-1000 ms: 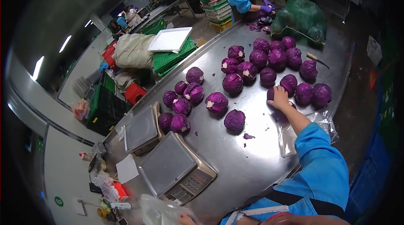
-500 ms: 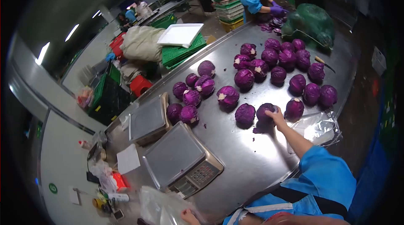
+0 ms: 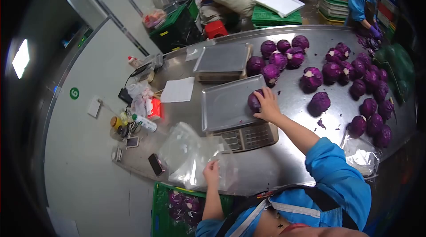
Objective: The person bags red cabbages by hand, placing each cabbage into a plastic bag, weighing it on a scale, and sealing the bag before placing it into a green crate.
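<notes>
My right hand is wrapped round a purple cabbage at the right edge of the near scale's metal pan. Down at the table's front, my left hand has its fingers closed at the edge of clear plastic bags. Several loose purple cabbages lie on the metal table to the right and beyond the scale. The scale's keypad faces me.
A second scale stands behind. Paper, a bottle and a phone lie left. A green crate with bagged cabbages is below. A co-worker in blue stands far right beside a green net sack.
My right hand has carried a cabbage left from the group to the near scale. My view has turned left, bringing the green crate and phone into sight.
</notes>
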A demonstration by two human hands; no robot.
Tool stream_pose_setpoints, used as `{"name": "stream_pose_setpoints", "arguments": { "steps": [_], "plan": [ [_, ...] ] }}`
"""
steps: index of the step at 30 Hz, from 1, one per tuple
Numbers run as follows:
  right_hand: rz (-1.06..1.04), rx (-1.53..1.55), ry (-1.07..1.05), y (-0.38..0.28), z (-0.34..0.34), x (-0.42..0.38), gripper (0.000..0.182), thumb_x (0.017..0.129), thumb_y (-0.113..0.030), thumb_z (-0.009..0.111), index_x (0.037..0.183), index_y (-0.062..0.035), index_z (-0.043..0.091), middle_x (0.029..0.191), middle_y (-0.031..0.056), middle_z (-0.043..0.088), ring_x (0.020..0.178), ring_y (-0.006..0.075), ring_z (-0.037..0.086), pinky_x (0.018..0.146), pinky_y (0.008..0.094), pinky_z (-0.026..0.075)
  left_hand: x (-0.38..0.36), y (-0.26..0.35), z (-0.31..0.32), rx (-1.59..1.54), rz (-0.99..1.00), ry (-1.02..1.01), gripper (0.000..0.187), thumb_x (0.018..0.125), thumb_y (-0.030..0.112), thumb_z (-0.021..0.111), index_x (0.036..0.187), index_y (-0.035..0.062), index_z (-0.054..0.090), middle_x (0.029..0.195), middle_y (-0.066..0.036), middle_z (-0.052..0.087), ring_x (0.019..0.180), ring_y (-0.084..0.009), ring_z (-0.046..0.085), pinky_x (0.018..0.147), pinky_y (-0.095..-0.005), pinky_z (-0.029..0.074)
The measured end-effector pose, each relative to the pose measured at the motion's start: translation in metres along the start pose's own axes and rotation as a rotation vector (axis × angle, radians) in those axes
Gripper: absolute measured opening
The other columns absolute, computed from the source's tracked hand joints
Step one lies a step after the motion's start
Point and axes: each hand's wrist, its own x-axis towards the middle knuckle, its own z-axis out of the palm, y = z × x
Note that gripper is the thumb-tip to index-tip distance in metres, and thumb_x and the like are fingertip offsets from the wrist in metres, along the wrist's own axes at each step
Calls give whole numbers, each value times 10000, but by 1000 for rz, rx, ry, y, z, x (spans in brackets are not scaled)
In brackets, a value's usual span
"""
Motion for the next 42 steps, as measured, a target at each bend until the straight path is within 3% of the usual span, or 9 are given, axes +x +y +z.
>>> {"name": "stream_pose_setpoints", "arguments": {
  "steps": [11,15,19,25,27,31,35,37,42],
  "plan": [
    [368,715,-264,-16,28,-171,142,707,0,648,708,-40,511,591,9,535,552,87,547,513,216,447,-22,78,12,511,-78,-201,236,704,213,630,854,41,569,695,-114,574,672,-293,570,649,-383,449],
    [726,1112,-313,-35,-9,-166,172,671,-13,640,618,-22,476,577,16,523,536,74,495,493,250,414,-83,139,49,372,1028,-358,409,698,293,669,957,27,496,913,-148,579,851,-321,530,796,-373,386],
    [-404,399,312,-75,-113,-103,172,542,7,618,525,-52,457,769,100,563,743,248,554,649,338,430,-95,104,101,765,625,-1017,307,718,268,651,881,27,550,833,-128,594,771,-312,553,734,-369,423],
    [30,1006,-1340,11,-99,-116,298,762,-278,567,885,-10,613,831,105,612,752,114,552,676,305,456,-46,103,96,-308,337,-1363,350,838,378,510,861,35,577,762,-102,599,654,-224,566,634,-354,459],
    [161,1066,-1585,-10,-97,-132,307,794,-302,560,861,-15,644,783,87,625,740,121,556,676,283,459,-33,107,105,-1573,-498,-1039,230,817,244,579,962,66,566,768,-69,604,707,-169,566,649,-316,452],
    [1491,1823,260,-42,-118,-89,258,872,-316,475,807,-77,546,549,-8,496,468,92,484,441,236,402,-34,96,120,-909,-509,-1332,256,779,253,629,945,73,555,797,-31,583,712,-124,545,630,-268,443],
    [759,2156,-662,34,-71,-99,305,826,-365,540,688,-128,409,510,-44,313,373,54,293,327,203,245,-7,105,134,-282,-181,-1345,255,723,160,672,917,56,545,776,13,573,704,-91,543,632,-231,450],
    [400,754,-546,38,-68,-83,280,736,-249,663,696,-85,439,515,-22,352,398,96,337,365,236,286,35,135,142,-169,-139,-785,167,716,72,644,842,69,535,720,8,554,606,-81,521,536,-222,440],
    [244,166,330,91,17,4,196,681,-98,641,823,-5,543,662,53,532,600,135,481,540,284,394,135,76,239,-227,104,-272,68,750,71,586,792,83,535,660,-10,537,541,-66,479,438,-218,361]
  ]
}}
